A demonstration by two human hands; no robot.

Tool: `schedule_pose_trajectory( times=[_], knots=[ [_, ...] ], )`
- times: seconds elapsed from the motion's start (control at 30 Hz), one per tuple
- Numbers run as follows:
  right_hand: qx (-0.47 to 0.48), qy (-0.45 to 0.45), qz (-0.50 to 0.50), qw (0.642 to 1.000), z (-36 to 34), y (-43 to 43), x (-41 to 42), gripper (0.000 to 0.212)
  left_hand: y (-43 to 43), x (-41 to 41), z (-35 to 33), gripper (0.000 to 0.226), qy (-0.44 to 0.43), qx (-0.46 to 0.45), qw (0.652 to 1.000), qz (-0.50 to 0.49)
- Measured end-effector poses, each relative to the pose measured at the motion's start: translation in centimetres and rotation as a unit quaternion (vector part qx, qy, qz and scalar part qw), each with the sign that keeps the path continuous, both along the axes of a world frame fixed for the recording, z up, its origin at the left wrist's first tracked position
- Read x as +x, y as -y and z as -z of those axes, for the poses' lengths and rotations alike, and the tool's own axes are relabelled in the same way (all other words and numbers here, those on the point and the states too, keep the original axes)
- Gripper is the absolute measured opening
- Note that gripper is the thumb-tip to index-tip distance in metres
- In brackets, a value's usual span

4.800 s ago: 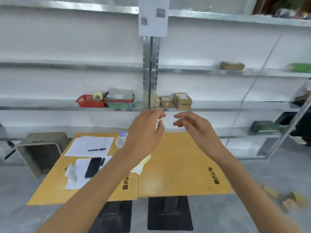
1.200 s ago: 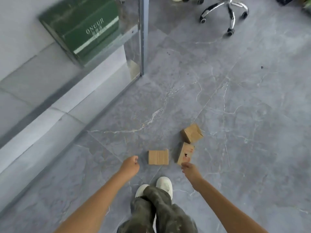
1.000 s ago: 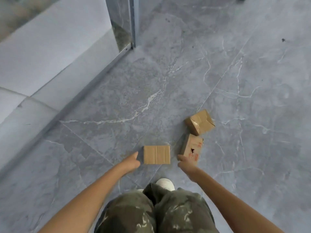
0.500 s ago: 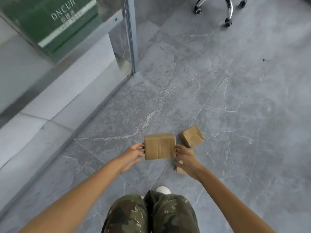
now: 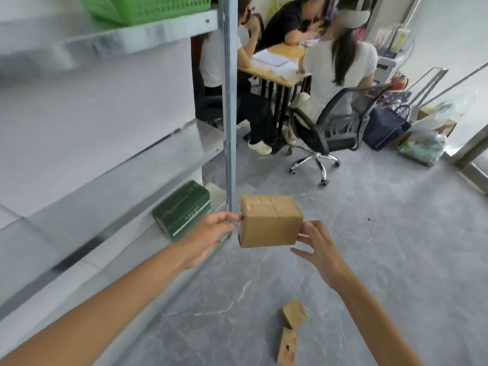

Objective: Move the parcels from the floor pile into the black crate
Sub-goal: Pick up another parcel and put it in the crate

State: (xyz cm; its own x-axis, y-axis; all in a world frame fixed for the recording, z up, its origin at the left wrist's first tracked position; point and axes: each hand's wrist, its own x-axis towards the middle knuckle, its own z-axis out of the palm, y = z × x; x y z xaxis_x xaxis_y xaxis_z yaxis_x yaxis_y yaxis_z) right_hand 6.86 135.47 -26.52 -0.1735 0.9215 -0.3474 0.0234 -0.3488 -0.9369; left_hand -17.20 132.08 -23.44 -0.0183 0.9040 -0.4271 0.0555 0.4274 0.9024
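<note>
Landmark: steel shelf post (image 5: 229, 101), standing upright just left of centre.

Far left of the post, high up: green basket (image 5: 148, 7) sitting on an upper shelf. Low down, just left of the post: dark green box (image 5: 182, 216) lying at an angle on a low shelf, white lettering showing.

Left hand (image 5: 211, 233) is reaching in from the left, crossing in front of the post. Its fingers are mostly extended, with the tips pressing on the left face of the held parcel (image 5: 270, 223) and not wrapping round it. Some blur here.

Held parcel: plain brown carton with a taped top, hanging in the air just right of the post, well above the floor. It is being squeezed between the two hands.

Right hand (image 5: 317, 247), beyond the parcel from the post: fingers spreading, fairly straight, tips pressing on the parcel's right face. The thumb is pointing in toward its lower corner; contact there unclear.

Right of the post and nearer the camera, two small cartons are lying on the grey floor. The upper floor parcel (image 5: 294, 313) is tilted, just beside the lower floor parcel (image 5: 287, 348), which has red marks.

Further right, behind the post: three people sitting at a table (image 5: 290, 51), one in an office chair (image 5: 332, 128). A dark bag (image 5: 385, 129) is standing just right of the chair.
</note>
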Motion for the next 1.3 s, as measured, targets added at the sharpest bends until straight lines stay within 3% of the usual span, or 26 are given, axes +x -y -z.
schedule_pose_trajectory(
  times=[0.17,0.33,0.47,0.53,0.63,0.77,0.83,0.9,0.97,1.07,1.23,1.3],
  knots=[
    [0.065,-0.031,0.027,0.997,-11.0,2.8,-2.9,0.024,3.8,0.1,-10.8,0.014,0.042,0.073,0.995,-0.048],
    [0.111,-0.067,0.035,0.991,-16.2,6.4,-3.9,0.023,8.4,0.2,-15.6,0.017,0.092,0.111,0.982,-0.124],
    [0.095,-0.109,0.002,0.989,-18.0,8.6,-4.8,0.025,11.3,-0.1,-17.3,0.066,0.2,0.104,0.965,-0.13],
    [0.086,-0.119,-0.018,0.989,-18.6,9.5,-5.4,0.024,12.6,-0.1,-17.7,0.084,0.212,0.122,0.962,-0.117],
    [0.098,-0.092,-0.059,0.989,-19.5,10.8,-5.9,0.025,14.4,0.5,-18.2,0.073,0.123,0.221,0.957,-0.139],
    [0.072,-0.112,-0.17,0.976,-20.3,12.9,-6.1,0.072,16.6,1.6,-18.4,0.069,-0.153,0.368,0.894,-0.204],
    [0.069,-0.15,-0.23,0.959,-21.0,14.0,-6.2,0.069,17.8,2.8,-18.4,0.07,-0.283,0.408,0.849,-0.181],
    [0.089,-0.159,-0.261,0.948,-21.8,14.9,-5.9,0.057,18.9,4.2,-18.3,0.065,-0.345,0.423,0.824,-0.153],
    [0.105,-0.178,-0.255,0.945,-22.1,15.1,-5.0,0.053,20.1,5.6,-18.3,0.052,-0.295,0.423,0.84,-0.17],
    [0.102,-0.198,-0.272,0.936,-22.0,15.3,-2.8,0.054,22.3,7.7,-18.9,0.042,-0.096,0.383,0.89,-0.227],
    [0.099,-0.215,-0.371,0.898,-21.0,17.2,0.3,0.053,25.8,11.2,-18.9,0.083,0.019,0.267,0.921,-0.284],
    [0.1,-0.218,-0.394,0.887,-20.5,18.3,1.1,0.05,27.6,12.7,-18.7,0.08,0.037,0.25,0.922,-0.292]
  ],
)
